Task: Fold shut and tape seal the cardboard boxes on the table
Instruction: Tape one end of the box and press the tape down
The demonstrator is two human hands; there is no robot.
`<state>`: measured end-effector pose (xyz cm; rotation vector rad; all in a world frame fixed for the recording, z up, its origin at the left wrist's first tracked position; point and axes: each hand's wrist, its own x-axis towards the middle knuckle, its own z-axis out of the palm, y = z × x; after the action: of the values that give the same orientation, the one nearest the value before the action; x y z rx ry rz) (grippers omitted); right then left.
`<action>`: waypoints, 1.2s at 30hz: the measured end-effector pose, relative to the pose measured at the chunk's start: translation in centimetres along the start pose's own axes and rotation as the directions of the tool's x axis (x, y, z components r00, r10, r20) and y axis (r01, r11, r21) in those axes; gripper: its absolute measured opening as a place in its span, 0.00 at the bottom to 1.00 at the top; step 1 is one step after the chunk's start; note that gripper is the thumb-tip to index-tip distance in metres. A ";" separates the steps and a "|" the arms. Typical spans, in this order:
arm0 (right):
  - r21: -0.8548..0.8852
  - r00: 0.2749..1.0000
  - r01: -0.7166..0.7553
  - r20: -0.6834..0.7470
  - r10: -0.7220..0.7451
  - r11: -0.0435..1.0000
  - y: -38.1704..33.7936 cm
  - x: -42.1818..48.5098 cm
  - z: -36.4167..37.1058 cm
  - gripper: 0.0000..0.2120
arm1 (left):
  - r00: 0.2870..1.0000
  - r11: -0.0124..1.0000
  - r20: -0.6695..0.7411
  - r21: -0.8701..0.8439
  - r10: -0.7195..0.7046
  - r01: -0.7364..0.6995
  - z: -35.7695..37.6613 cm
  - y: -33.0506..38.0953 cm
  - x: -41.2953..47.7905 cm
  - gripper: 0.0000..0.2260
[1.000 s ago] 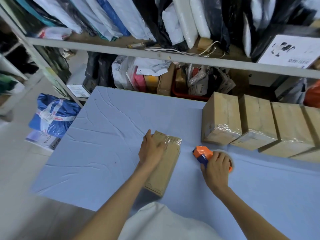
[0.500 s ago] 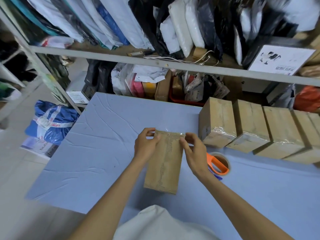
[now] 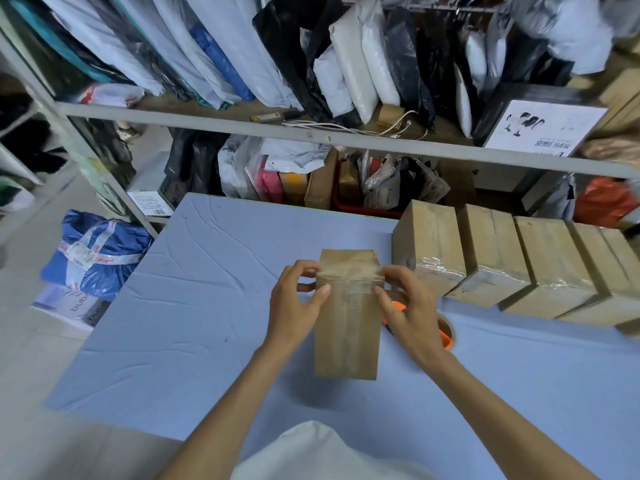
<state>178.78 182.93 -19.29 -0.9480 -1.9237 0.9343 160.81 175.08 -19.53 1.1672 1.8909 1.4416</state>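
A white garment [image 3: 311, 452] is seen nearest, at the bottom edge. Beyond it, a cardboard box [image 3: 346, 341] is held over the middle of the blue-covered table [image 3: 207, 306]. Its long axis runs away from the person, and its far end is crossed by a band of clear tape [image 3: 349, 284]. The box's left side is gripped at the tape by the left hand [image 3: 294, 306], with the thumb laid on the near face. The right side is gripped likewise by the right hand [image 3: 408, 310], fingers curled. An orange tape dispenser [image 3: 446, 336] is largely hidden behind the right hand (only its rim and roll are shown). Farther right, a row of taped boxes [image 3: 491, 261] is lined up. A blue bag [image 3: 97, 261] is lying on the floor to the left, and a crowded shelf rack [image 3: 311, 138] is seen behind.
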 end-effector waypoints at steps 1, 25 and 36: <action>-0.050 0.999 0.030 0.021 -0.029 0.998 0.3 -0.3 -0.1 0.09 | 0.999 0.999 0.024 0.038 0.025 -0.026 0.0 -0.3 -0.2 0.10; -0.053 0.988 -0.132 0.079 0.136 0.990 0.0 1.0 -1.9 0.04 | 0.998 0.995 0.057 0.102 0.015 -0.021 0.5 1.0 1.4 0.04; 0.227 0.862 -0.491 -0.016 0.507 0.841 -1.2 1.2 -0.9 0.06 | 0.984 0.988 0.092 0.045 -0.150 0.146 0.2 1.5 1.8 0.05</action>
<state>178.73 183.60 -17.49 -1.3653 -1.4891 1.3532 160.47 176.84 -18.01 1.0688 1.9038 1.2541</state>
